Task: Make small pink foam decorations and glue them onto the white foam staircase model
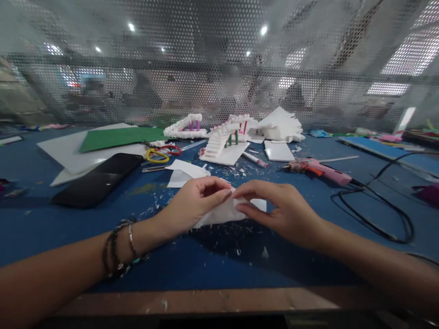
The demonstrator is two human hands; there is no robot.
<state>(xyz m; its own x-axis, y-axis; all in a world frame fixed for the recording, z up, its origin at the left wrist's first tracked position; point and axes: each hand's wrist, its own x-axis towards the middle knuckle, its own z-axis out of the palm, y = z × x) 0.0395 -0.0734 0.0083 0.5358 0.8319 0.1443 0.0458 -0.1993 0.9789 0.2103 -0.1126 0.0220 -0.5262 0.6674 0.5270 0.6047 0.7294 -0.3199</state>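
Observation:
Both hands meet at a small piece of white paper point(222, 213) above the near middle of the blue table. My left hand point(194, 201) pinches its upper edge between thumb and fingers. From the other side my right hand point(277, 205) is closed on the same sheet, thumb and fingertips close together near the left thumb. What lies under the fingertips is hidden. Just beyond the left hand are loose white paper scraps point(187, 170). Farther back stands a small white staircase model point(217, 144) with green posts on a white base.
A black phone point(99, 179) lies at left beside green sheet point(120, 138) and scissors point(157, 156). At right rests a pink glue gun point(320, 169) with a looping black cable point(380, 233). Behind stand another white model point(185, 128), stacked white pieces point(281, 124) and a perforated metal screen point(206, 59).

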